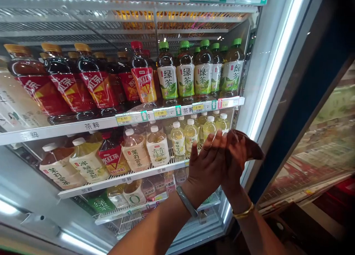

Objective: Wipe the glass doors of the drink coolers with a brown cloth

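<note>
My left hand [206,168], with a grey-green bangle at the wrist, is stretched out flat, back toward me. Its palm side lies against or right beside my right hand [234,166], which wears a gold bracelet. A brown cloth [253,147] is in my right hand and sticks out past the fingers to the right. Part of the cloth, and any contact between the palms, is hidden. Just beyond my fingertips stand small white-capped bottles of pale yellow drink [210,126] on a lower cooler shelf.
Above, green-capped green tea bottles [203,77] and red-labelled tea bottles [98,86] line a shelf with a price-tag edge [166,113]. Larger bottles [158,149] stand on the lower shelf. The lit door frame [267,96] rises at right, and a dark frame post [292,129] stands beyond it.
</note>
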Demonstrator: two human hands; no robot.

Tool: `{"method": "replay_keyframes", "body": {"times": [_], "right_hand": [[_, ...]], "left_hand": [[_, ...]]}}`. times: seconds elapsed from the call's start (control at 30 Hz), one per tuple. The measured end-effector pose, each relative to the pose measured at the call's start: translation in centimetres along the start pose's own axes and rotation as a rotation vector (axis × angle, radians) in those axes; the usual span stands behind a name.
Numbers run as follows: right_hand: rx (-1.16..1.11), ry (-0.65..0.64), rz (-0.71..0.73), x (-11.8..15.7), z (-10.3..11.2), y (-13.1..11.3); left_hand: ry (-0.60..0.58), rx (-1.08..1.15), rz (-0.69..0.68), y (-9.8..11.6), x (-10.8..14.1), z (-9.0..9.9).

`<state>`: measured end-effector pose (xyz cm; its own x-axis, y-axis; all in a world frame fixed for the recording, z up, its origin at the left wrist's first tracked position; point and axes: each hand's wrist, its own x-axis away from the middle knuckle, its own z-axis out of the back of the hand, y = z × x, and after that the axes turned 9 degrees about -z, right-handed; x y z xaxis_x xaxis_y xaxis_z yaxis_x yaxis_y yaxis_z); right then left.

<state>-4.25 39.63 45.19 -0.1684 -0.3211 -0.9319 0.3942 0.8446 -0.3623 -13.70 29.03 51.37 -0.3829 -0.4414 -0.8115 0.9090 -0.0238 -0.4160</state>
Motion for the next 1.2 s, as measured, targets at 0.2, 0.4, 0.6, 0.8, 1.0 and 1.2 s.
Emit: {"method": "replay_keyframes", "body": {"times": [0.2,0.4,0.6,0.8,1.0,1.2], "right_hand": [[0.073,-0.064,0.107,-4.7,2.8,3.9],[0.116,0.06,-0.018,0.3,2.1,4.2],[0.121,-0.147,0.171,-4.0,3.3,4.8],[0.222,-0.024,0.01,-1.0,3.8,6.1],[0.222,-0.225,0.068,-2.8,4.1,3.9],[0.287,-0.329,-0.068,-3.5,6.2,6.2]], "left_hand": [[-0.007,0.009,0.005,0.5,-0.6,-0.3],[0.013,0.049,0.029,1.7,-0.6,-1.4],[0.037,0.11,0.088,3.2,-1.2,-2.2],[0.066,0.155,0.046,2.9,-1.0,-3.1],[-0.041,0.462,0.082,2.9,-1.4,-3.0],[-0.082,0.549,0.094,2.9,-1.8,-2.7]]}}
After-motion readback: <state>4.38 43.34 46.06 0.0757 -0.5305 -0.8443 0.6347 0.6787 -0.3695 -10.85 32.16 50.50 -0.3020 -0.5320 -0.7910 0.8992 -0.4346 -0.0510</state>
